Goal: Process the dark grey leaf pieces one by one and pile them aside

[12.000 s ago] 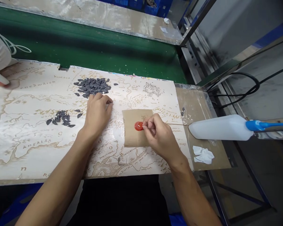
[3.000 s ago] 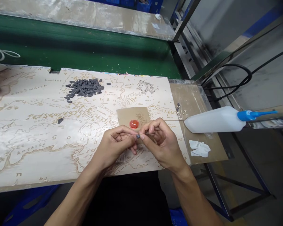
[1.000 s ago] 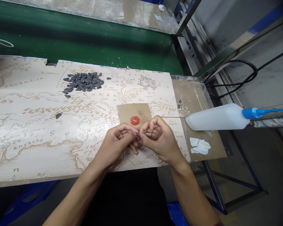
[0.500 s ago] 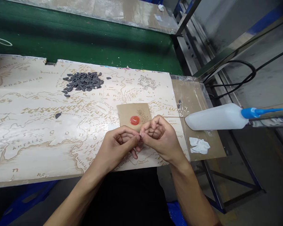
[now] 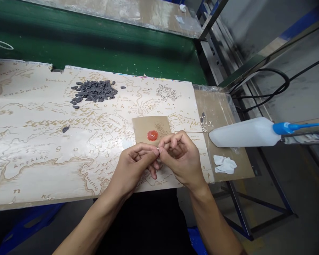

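My left hand (image 5: 134, 166) and my right hand (image 5: 180, 157) meet fingertip to fingertip just above the map-printed sheet (image 5: 42, 141). Both are pinched together on a tiny piece that the fingers hide. Right behind them lies a brown card (image 5: 143, 125) with a red round blob (image 5: 152, 135) on it. A heap of small dark grey pieces (image 5: 94, 91) lies farther back on the left. One stray dark piece (image 5: 65, 129) sits alone at mid-left.
A white squeeze bottle (image 5: 244, 132) with a blue nozzle (image 5: 295, 126) lies on its side at the right. Crumpled white paper (image 5: 223, 164) sits below it. Tiny scraps (image 5: 205, 122) lie on the brown board. A green belt (image 5: 95, 46) runs behind; black cables (image 5: 268, 92) hang right.
The small dark piece seen between my fingertips a second ago is now covered by them. My hands stay together and have shifted slightly.
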The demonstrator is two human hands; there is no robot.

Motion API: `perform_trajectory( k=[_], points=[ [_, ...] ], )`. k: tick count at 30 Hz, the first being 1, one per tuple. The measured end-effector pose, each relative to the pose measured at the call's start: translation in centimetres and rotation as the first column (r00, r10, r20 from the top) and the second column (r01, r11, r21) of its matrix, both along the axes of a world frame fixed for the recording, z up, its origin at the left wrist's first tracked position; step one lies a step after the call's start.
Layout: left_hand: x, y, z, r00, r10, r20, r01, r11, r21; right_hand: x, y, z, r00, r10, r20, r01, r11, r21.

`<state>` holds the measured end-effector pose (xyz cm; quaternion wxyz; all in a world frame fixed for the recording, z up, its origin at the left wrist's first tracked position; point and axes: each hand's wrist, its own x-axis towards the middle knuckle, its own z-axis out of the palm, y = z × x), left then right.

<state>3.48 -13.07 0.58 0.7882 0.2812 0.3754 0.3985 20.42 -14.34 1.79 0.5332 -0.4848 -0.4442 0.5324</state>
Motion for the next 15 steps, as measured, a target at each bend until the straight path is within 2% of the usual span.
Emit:
perform_trajectory(
  k=[6,11,15],
  points=[
    [-0.6,0.5,-0.2,0.998,0.047,0.053,-0.045,0.999,-0.03,0.8,0.1,0.2,0.999,-0.039,0.003,0.039,0.995,0.087],
    [-1.6,1.2,-0.1,0.998,0.016,0.053,-0.013,0.998,-0.057,1.6,0.0,0.8,0.993,0.105,0.052,-0.108,0.993,0.056],
    [-2.2,1.6,-0.2,0.999,-0.019,0.05,0.021,0.999,-0.025,1.5,0.1,1.2,0.983,0.156,0.102,-0.163,0.985,0.064]
  ],
)
